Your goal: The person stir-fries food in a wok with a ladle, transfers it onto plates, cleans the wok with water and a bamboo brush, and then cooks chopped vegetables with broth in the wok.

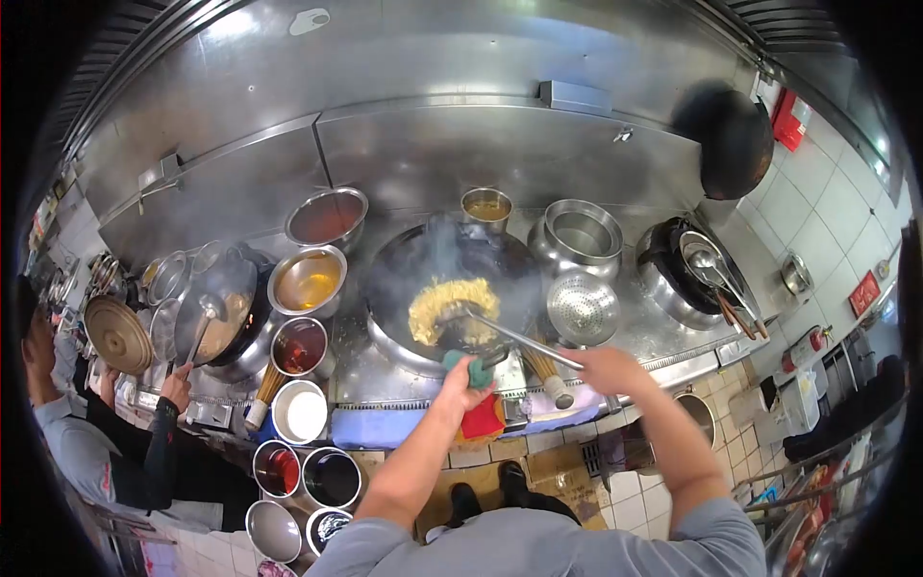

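Note:
My left hand is closed on the wok's handle through a folded green cloth, at the near rim. The dark wok sits on the burner in front of me, with yellow, egg-like food in it and smoke rising. In my right hand is the long metal handle of a ladle. Its head lies in the food and is partly hidden by it. A perforated strainer rests to the right of the wok. Below my left hand hangs a red and yellow cloth.
Left of the wok stand bowls of oil and red sauce, with several pots below. A steel pot is at back right. Bamboo brushes lie at the front edge. A co-worker works at another wok on the left.

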The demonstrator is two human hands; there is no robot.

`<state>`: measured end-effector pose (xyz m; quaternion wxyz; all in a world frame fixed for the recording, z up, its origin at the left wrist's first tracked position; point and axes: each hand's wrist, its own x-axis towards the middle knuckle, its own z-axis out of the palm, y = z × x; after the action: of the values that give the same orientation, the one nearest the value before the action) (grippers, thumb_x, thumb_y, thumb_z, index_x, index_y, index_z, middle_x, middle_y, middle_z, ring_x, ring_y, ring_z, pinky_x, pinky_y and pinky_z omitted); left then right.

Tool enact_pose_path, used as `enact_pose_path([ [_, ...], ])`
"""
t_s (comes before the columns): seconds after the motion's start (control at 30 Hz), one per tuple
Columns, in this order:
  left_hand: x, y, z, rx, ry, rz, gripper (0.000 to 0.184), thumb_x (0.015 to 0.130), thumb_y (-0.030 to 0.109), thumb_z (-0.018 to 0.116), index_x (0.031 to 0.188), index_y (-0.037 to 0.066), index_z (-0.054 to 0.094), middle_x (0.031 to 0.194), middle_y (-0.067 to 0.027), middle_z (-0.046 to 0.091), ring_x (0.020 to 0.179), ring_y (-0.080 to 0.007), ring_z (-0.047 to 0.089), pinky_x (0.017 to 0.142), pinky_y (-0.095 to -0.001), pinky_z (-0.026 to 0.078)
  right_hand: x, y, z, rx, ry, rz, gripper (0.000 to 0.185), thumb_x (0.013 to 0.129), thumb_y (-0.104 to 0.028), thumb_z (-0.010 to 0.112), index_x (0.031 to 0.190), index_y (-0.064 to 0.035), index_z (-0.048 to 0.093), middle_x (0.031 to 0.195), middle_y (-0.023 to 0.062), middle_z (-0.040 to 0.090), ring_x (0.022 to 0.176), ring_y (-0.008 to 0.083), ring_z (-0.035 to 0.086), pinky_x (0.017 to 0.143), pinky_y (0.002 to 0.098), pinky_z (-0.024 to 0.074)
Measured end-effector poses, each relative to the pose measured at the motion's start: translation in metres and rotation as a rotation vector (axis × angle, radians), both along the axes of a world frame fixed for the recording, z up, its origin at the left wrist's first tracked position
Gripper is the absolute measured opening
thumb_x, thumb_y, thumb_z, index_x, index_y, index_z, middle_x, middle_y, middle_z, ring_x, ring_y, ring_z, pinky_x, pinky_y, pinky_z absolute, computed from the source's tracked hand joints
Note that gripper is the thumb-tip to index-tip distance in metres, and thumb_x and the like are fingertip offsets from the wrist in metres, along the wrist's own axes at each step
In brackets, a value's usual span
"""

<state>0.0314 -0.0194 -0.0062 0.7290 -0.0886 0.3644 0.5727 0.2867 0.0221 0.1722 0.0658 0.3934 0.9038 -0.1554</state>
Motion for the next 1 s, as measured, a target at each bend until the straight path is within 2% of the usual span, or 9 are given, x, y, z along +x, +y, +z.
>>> enact_pose_path([
  [0.27, 0.022, -0.029, 0.031, -0.118, 0.069, 0.044, 0.014, 0.084, 0.022, 0.051, 0.089, 0.009, 0.051, 0.078, -0.0069, 0.054, 0.071, -0.0211, 0.054, 0.064, -0.0374, 0.048, -0.024, -0.015, -0.054, -0.040, 0.375, -0.202, 0.052, 0.083, -0.014, 0.051, 0.133, -0.0180, 0.038, 0.085, 0.0181, 0.063, 0.076, 0.0348, 0.061, 0.070, 0.0440, 0.0475],
  [0.4, 0.022, -0.021, 0.010, -0.075, 0.530, 0.025, 0.017, 0.084, 0.023, 0.053, 0.095, 0.009, 0.052, 0.083, -0.0053, 0.056, 0.071, -0.0190, 0.055, 0.059, -0.0358, 0.048, -0.019, -0.032, -0.087, -0.529, 0.584, -0.621, 0.051, 0.086, -0.013, 0.050, 0.135, -0.0113, 0.033, 0.075, 0.0155, 0.060, 0.063, 0.0216, 0.059, 0.058, 0.0348, 0.0471],
  [0.47, 0.045, -0.034, -0.041, 0.040, 1.027, 0.143, 0.027, 0.076, 0.012, 0.058, 0.099, 0.004, 0.050, 0.090, -0.0071, 0.057, 0.080, -0.0197, 0.056, 0.067, -0.0314, 0.048, -0.027, -0.041, -0.132, 0.012, 0.700, -0.428, 0.050, 0.088, -0.011, 0.047, 0.135, -0.0112, 0.031, 0.071, 0.0098, 0.057, 0.054, 0.0168, 0.055, 0.048, 0.0312, 0.0438],
  [0.53, 0.064, -0.036, -0.094, 0.012, 0.892, 0.324, 0.030, 0.074, 0.010, 0.059, 0.102, 0.006, 0.048, 0.088, -0.0069, 0.055, 0.080, -0.0192, 0.056, 0.066, -0.0344, 0.048, -0.043, -0.052, -0.133, 0.192, 0.640, -0.477, 0.045, 0.088, -0.009, 0.044, 0.132, -0.0111, 0.034, 0.065, 0.0038, 0.050, 0.050, 0.0126, 0.051, 0.045, 0.0272, 0.0411],
  [0.6, 0.070, -0.036, -0.082, 0.002, 0.701, 0.324, 0.029, 0.075, 0.009, 0.058, 0.102, 0.006, 0.048, 0.087, -0.0064, 0.055, 0.079, -0.0188, 0.055, 0.065, -0.0349, 0.047, -0.057, -0.058, -0.058, -0.948, 0.927, -0.784, 0.039, 0.088, -0.008, 0.045, 0.126, -0.0060, 0.038, 0.062, 0.0019, 0.046, 0.052, 0.0128, 0.050, 0.048, 0.0264, 0.0423],
  [0.67, 0.073, -0.036, -0.060, -0.021, 0.508, 0.315, 0.028, 0.075, 0.008, 0.057, 0.101, 0.007, 0.047, 0.085, -0.0059, 0.054, 0.077, -0.0184, 0.055, 0.065, -0.0354, 0.047, -0.034, -0.043, -0.045, -1.246, 1.114, -0.844, 0.032, 0.089, -0.009, 0.045, 0.119, -0.0015, 0.042, 0.063, -0.0001, 0.044, 0.052, 0.0084, 0.048, 0.047, 0.0227, 0.0404],
  [0.73, 0.057, -0.035, -0.027, -0.019, 0.193, 0.196, 0.019, 0.076, 0.009, 0.056, 0.094, 0.010, 0.048, 0.082, -0.0041, 0.053, 0.074, -0.0178, 0.053, 0.061, -0.0352, 0.046, -0.015, -0.041, -0.038, -2.117, 1.450, -0.847, 0.029, 0.091, -0.012, 0.043, 0.116, 0.0021, 0.045, 0.066, -0.0014, 0.045, 0.051, 0.0046, 0.046, 0.044, 0.0201, 0.0379],
  [0.83, 0.056, -0.066, 0.056, -0.053, 0.026, 0.162, 0.009, 0.079, 0.015, 0.054, 0.087, 0.012, 0.050, 0.078, -0.0029, 0.053, 0.070, -0.0172, 0.052, 0.058, -0.0344, 0.046, -0.012, -0.061, -0.026, -2.163, 1.462, -0.848, 0.029, 0.092, -0.014, 0.041, 0.114, 0.0040, 0.047, 0.069, -0.0019, 0.046, 0.051, 0.0030, 0.045, 0.045, 0.0192, 0.0381],
  [1.0, 0.020, -0.033, 0.028, 0.015, -0.075, 0.201, 0.010, 0.082, 0.019, 0.053, 0.083, 0.009, 0.050, 0.073, -0.0041, 0.054, 0.064, -0.0175, 0.054, 0.056, -0.0317, 0.050, -0.017, -0.055, -0.066, -1.991, 1.339, -0.672, 0.027, 0.094, -0.026, 0.044, 0.111, -0.0058, 0.049, 0.074, 0.0019, 0.052, 0.062, 0.0114, 0.056, 0.054, 0.0264, 0.0466],
])
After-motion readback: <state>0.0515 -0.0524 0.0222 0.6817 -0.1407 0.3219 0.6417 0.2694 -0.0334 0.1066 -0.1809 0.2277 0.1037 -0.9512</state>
